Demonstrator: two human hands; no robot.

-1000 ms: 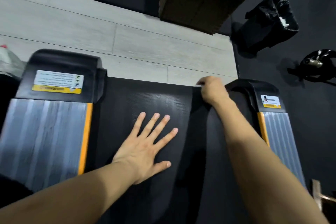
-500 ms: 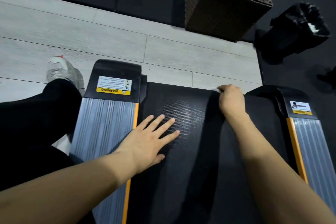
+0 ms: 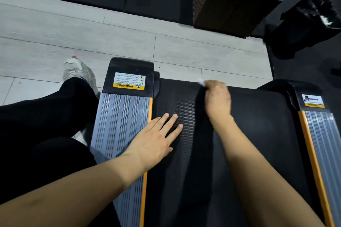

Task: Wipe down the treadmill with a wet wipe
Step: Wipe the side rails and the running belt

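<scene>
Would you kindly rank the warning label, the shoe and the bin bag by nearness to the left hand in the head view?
From the left hand:
1. Warning label, just ahead on the left rail cap.
2. Shoe, farther left on the floor.
3. Bin bag, far right.

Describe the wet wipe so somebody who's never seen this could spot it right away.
Start at the treadmill's black belt, running between two grey ribbed side rails. Follow it to its far end by the pale floor, where the right hand presses down. The wet wipe is the small white scrap poking from that hand's fingers, the only white thing on the belt.
</scene>
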